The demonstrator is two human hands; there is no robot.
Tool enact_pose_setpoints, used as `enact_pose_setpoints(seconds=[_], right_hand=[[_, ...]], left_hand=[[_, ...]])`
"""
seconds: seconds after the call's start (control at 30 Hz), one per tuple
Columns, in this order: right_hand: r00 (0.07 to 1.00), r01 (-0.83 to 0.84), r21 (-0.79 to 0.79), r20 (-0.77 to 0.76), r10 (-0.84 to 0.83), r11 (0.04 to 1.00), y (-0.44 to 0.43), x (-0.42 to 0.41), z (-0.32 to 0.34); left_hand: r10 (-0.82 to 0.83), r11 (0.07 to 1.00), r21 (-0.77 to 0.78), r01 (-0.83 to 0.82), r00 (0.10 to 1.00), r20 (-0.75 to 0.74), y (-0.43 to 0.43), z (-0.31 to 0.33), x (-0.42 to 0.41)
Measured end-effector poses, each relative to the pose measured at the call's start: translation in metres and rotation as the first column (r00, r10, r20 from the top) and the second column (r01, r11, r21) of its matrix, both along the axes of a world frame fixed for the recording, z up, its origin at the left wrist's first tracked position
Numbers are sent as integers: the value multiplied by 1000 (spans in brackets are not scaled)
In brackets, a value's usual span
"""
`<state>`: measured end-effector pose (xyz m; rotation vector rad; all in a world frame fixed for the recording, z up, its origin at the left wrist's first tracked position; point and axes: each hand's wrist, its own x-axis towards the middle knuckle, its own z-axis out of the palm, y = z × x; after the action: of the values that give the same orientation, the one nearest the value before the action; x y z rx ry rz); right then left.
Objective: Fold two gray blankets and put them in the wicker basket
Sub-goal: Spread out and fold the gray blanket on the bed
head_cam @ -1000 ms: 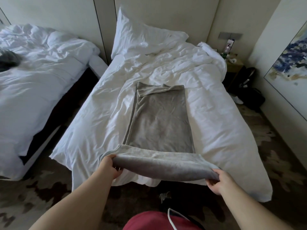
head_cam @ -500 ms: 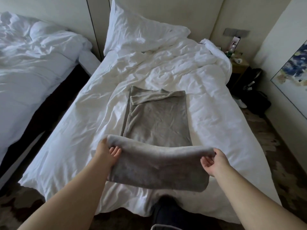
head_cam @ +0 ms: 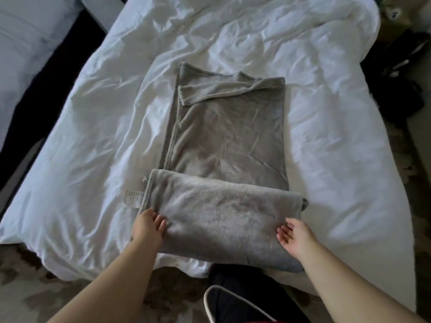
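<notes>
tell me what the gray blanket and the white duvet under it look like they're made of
Gray blanket: probably fleece or plush, matte; the folded-over part shows a fuzzy nap and the creases are soft. White duvet: likely smooth woven cotton or a blend, slightly shiny; sharp fine wrinkles, puffy as if filled.

We count one gray blanket (head_cam: 228,141), mid-bed, near end folded over once. One white label (head_cam: 133,198) on its near left edge. We count two hands: left hand (head_cam: 148,227) at fold's near left corner, right hand (head_cam: 295,238) at fold's near right side. We count two beds: white bed (head_cam: 93,148) under blanket, second bed (head_cam: 28,43) far left. One white cord (head_cam: 210,299), looped, nearest us. Dark bags (head_cam: 396,94) far right; we cannot tell how many.
</notes>
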<state>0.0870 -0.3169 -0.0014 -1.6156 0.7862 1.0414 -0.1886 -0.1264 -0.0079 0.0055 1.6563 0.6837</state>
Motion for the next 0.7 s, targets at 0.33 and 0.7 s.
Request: enact_pose_setpoints(seconds=[0.33,0.7], right_hand=[[1000,-7,-343,11,11,939,-62,-41,-19],[975,187,-7,-122,-186,982,-51,-33,2]], left_hand=[[-113,981,-182,63,953,-282,-43,-15,-47],[1,986,-164,22,991,137,-29,6,-26]])
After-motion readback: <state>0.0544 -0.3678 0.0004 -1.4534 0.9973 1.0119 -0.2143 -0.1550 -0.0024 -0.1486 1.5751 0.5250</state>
